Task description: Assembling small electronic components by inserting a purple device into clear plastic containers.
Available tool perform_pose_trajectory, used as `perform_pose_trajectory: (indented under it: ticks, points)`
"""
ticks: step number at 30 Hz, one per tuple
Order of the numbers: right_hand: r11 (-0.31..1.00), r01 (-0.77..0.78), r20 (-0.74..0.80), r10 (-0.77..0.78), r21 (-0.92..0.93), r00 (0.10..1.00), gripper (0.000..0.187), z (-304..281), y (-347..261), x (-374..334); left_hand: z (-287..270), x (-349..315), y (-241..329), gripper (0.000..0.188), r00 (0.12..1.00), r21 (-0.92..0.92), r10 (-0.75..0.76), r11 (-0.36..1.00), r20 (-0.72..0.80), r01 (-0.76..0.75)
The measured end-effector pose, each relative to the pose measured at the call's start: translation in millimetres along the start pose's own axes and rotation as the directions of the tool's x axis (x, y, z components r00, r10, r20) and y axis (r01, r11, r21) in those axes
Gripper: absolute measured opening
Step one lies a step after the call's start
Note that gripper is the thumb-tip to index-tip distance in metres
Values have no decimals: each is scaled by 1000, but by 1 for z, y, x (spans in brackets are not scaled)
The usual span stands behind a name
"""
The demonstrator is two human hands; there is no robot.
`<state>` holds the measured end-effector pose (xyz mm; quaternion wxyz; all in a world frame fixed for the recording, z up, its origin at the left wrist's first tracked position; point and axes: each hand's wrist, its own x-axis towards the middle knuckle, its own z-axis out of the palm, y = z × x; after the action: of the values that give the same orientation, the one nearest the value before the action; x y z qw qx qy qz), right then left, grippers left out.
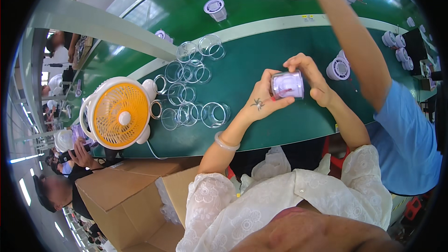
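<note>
we hold a small cylinder above the green belt, left hand cupping it from below, right hand pinching its far end to steady it; clear rings wait left, near an orange fan.

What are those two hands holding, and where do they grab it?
A small clear cylinder with purple inside. The left hand grips its left end, the right hand its top and right end.
</note>
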<state>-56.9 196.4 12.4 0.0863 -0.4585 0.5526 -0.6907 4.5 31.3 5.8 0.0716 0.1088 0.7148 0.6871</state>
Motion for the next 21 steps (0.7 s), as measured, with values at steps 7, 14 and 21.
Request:
perform_pose_trajectory:
  ticks: [7, 14, 21]
  points:
    - [889, -253, -377, 399, 382, 835, 29, 23, 5, 0, 10, -1, -1, 62, 995, 196, 96, 975, 41, -102]
    - [892, -231, -355, 376, 388, 856, 52, 26, 14, -5, 13, -1, 2, 74, 963, 643, 270, 735, 16, -216]
    - [934, -31, -126, -14, -355, 992, 90, 24, -1, 3, 4, 1, -13, 66, 979, 172, 116, 974, 167, -144]
